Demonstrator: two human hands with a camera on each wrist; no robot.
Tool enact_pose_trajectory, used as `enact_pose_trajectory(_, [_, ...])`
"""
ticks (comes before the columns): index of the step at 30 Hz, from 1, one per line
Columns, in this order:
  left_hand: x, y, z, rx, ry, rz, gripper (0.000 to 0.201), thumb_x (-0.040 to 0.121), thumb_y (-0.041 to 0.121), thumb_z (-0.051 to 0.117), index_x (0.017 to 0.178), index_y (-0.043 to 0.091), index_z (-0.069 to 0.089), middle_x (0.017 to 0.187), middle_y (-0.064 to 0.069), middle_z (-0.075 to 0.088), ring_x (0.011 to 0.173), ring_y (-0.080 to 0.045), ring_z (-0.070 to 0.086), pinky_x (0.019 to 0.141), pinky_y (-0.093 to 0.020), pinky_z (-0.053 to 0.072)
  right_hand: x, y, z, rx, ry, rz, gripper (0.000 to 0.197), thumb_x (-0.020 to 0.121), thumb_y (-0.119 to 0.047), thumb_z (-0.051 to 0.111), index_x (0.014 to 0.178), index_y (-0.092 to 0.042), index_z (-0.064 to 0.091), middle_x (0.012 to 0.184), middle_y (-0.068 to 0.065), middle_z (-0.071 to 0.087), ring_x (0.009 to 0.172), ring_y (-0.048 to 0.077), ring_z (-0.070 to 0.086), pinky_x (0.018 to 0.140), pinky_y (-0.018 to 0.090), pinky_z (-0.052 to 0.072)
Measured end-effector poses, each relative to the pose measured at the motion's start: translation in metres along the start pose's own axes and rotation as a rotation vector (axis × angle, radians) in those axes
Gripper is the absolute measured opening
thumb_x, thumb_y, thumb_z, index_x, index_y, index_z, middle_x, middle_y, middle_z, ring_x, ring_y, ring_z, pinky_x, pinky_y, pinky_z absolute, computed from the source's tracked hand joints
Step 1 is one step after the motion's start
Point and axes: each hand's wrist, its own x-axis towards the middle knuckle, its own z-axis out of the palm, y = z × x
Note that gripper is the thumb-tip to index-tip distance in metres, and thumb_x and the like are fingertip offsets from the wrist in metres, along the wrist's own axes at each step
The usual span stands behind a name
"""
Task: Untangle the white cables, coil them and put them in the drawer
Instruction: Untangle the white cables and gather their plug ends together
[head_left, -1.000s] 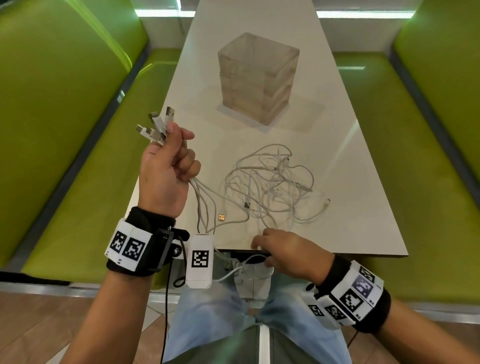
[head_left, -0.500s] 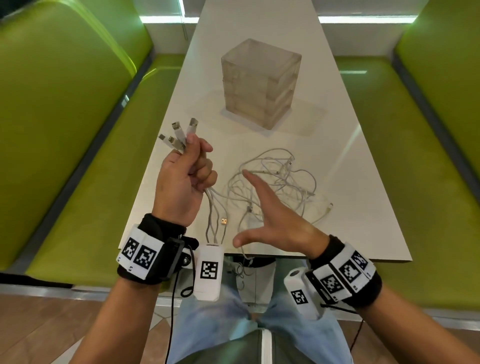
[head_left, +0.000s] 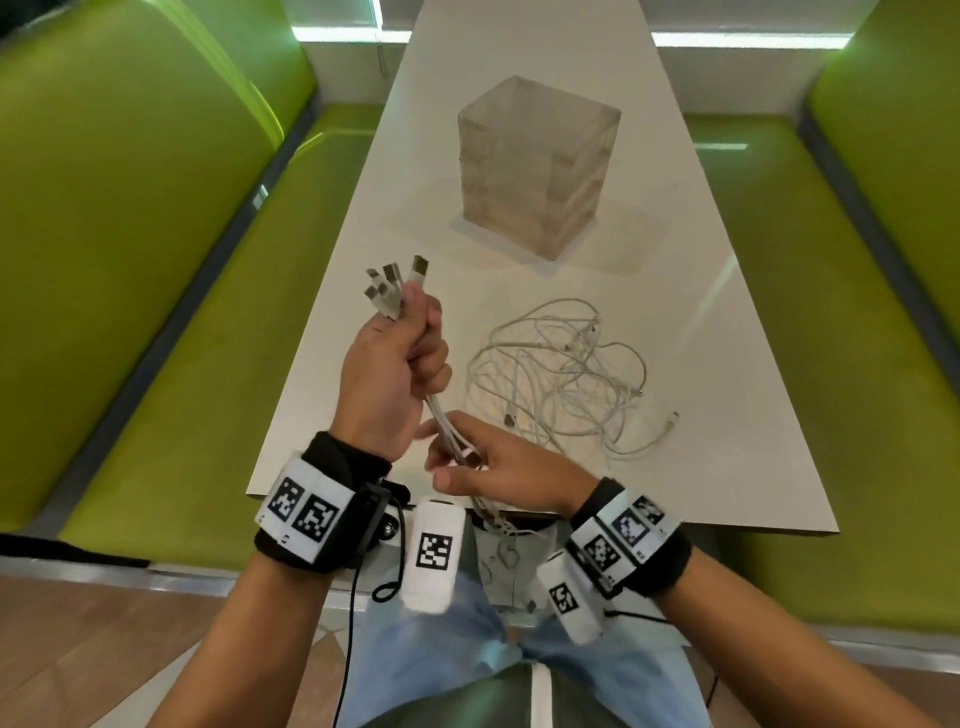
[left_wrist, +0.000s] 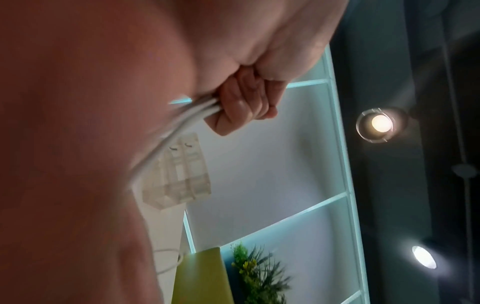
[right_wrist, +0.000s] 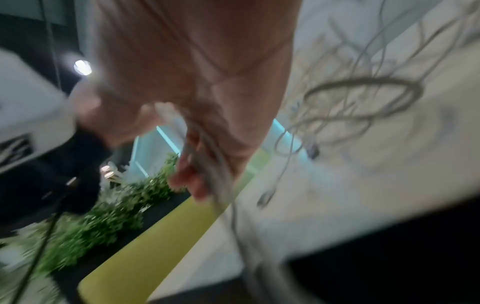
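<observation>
Head view: left hand (head_left: 389, 374) has its fingers clenched round a bunch of white cables (head_left: 441, 421), plugs poking up top. Right hand (head_left: 498, 467) pinches the same strands lower down. Rest of the tangle (head_left: 561, 374) sits on the tabletop (head_left: 727, 415), drawer box (head_left: 535, 166) behind.

drawer unit (head_left: 537, 166) blocking mid-table, cable tangle (head_left: 561, 374) right, bare table (head_left: 363, 218) left

The head camera looks steeply down along the counter (head_left: 597, 291) toward 12 o'clock. Each wrist camera sits tight against its palm, tilted upward. All three views share the cables (head_left: 561, 374), with the drawer unit (left_wrist: 179, 170) toward 12 o'clock.
</observation>
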Motion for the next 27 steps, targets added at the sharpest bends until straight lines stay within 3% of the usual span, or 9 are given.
enact_pose_trajectory(2, [0.005, 0.002, -0.011, -0.005, 0.037, -0.017, 0.032, 0.1, 0.03, 0.04, 0.073, 0.015, 0.049, 0.053, 0.008, 0.023, 0.046, -0.008, 0.015, 0.043, -0.022, 0.016, -0.002, -0.004, -0.021, -0.081, -0.036, 0.029, 0.054, 0.09, -0.039, 0.058, 0.138, -0.027, 0.038, 0.129, -0.01, 0.052, 0.115, 0.003, 0.051, 0.094, 0.016, 0.043])
enact_pose_trajectory(5, [0.006, -0.002, -0.018, -0.032, 0.059, -0.021, 0.016, 0.094, 0.01, 0.039, 0.089, 0.011, 0.054, 0.058, 0.006, 0.03, 0.049, -0.008, 0.024, 0.047, -0.021, 0.024, 0.011, -0.012, -0.047, -0.188, 0.127, 0.006, 0.04, 0.096, -0.01, 0.047, 0.134, -0.021, 0.048, 0.131, -0.006, 0.053, 0.11, 0.006, 0.053, 0.08, 0.004, 0.043])
enact_pose_trajectory(7, [0.005, -0.008, -0.021, -0.016, 0.064, -0.014, 0.018, 0.09, 0.004, 0.039, 0.096, 0.008, 0.056, 0.063, 0.003, 0.032, 0.052, -0.008, 0.029, 0.05, -0.021, 0.029, 0.028, -0.009, -0.055, -0.47, 0.19, 0.021, 0.054, 0.088, 0.01, 0.039, 0.13, -0.021, 0.054, 0.133, 0.0, 0.053, 0.103, 0.01, 0.056, 0.072, 0.004, 0.042])
enact_pose_trajectory(9, [0.005, -0.013, -0.023, -0.002, 0.063, -0.012, 0.018, 0.095, 0.007, 0.04, 0.095, 0.006, 0.058, 0.065, 0.003, 0.037, 0.054, -0.008, 0.032, 0.052, -0.021, 0.031, 0.043, 0.002, -0.051, -0.814, 0.136, 0.014, 0.057, 0.085, 0.01, 0.042, 0.131, -0.022, 0.054, 0.136, 0.002, 0.05, 0.11, 0.016, 0.053, 0.084, 0.014, 0.041])
enact_pose_trajectory(12, [0.004, -0.019, -0.029, 0.037, 0.074, 0.002, 0.029, 0.102, 0.018, 0.036, 0.09, 0.007, 0.059, 0.065, 0.006, 0.045, 0.055, -0.006, 0.034, 0.052, -0.019, 0.032, 0.05, 0.021, -0.035, -1.108, 0.108, 0.01, 0.033, 0.089, -0.002, 0.047, 0.116, -0.015, 0.062, 0.116, 0.006, 0.056, 0.107, 0.027, 0.052, 0.079, 0.038, 0.046])
enact_pose_trajectory(15, [0.003, -0.022, -0.036, 0.059, 0.087, 0.026, 0.029, 0.102, 0.02, 0.035, 0.086, 0.01, 0.058, 0.068, 0.006, 0.049, 0.055, -0.005, 0.038, 0.054, -0.017, 0.035, 0.045, 0.026, -0.036, -1.147, 0.188, -0.038, 0.015, 0.086, -0.002, 0.05, 0.096, -0.006, 0.061, 0.102, 0.011, 0.055, 0.096, 0.029, 0.051, 0.062, 0.034, 0.034])
enact_pose_trajectory(18, [0.003, -0.029, -0.041, 0.076, 0.144, 0.037, 0.029, 0.102, 0.02, 0.034, 0.085, 0.011, 0.056, 0.07, 0.005, 0.055, 0.058, -0.005, 0.043, 0.057, -0.017, 0.039, 0.038, 0.021, -0.05, -1.002, 0.28, -0.029, 0.011, 0.088, -0.005, 0.053, 0.091, -0.013, 0.06, 0.105, 0.005, 0.058, 0.097, 0.024, 0.052, 0.066, 0.03, 0.036])
enact_pose_trajectory(24, [0.011, -0.042, -0.026, 0.07, 0.213, 0.052, 0.026, 0.102, 0.011, 0.034, 0.093, 0.008, 0.058, 0.091, -0.004, 0.066, 0.077, -0.007, 0.064, 0.073, -0.022, 0.05, 0.025, -0.023, -0.059, -0.115, 0.592, -0.121, 0.004, 0.09, -0.016, 0.058, 0.086, -0.015, 0.059, 0.07, -0.002, 0.069, 0.065, 0.025, 0.06, 0.062, 0.033, 0.045])
enact_pose_trajectory(27, [0.011, -0.044, -0.007, 0.062, 0.134, 0.07, 0.026, 0.101, 0.011, 0.037, 0.092, 0.008, 0.06, 0.084, -0.002, 0.07, 0.077, -0.011, 0.065, 0.077, -0.025, 0.053, 0.027, -0.034, -0.052, 0.093, 0.533, -0.195, 0.005, 0.088, -0.009, 0.062, 0.085, -0.007, 0.059, 0.07, -0.005, 0.067, 0.062, 0.008, 0.06, 0.06, 0.014, 0.041])
